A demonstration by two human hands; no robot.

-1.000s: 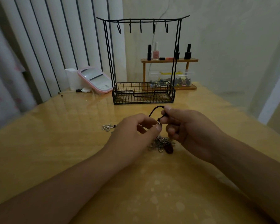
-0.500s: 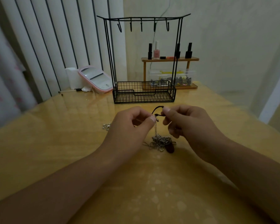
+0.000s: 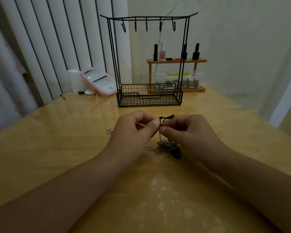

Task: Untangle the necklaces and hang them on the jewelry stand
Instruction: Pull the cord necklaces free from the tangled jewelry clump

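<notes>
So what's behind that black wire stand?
Behind the stand is a small wooden shelf with nail polish bottles on top and a clear box below. The stand's wires partly hide the box's contents.

Both hands raised just in front of the jewelry stand (image 3: 149,64), thumbs nearly touching. Left hand (image 3: 133,133) and right hand (image 3: 190,133) pinch a dark cord (image 3: 166,117) with a thin chain (image 3: 160,136) hanging down to a tangled necklace pile (image 3: 165,147) on the worktop (image 3: 57,140). Dark pendant (image 3: 177,153) at the pile's right edge. Small silver piece (image 3: 109,130) lies left of the pile. Stand hooks bare. Behind the stand: wooden shelf (image 3: 176,61) with bottles; pink mirror (image 3: 99,80) to its left.
</notes>
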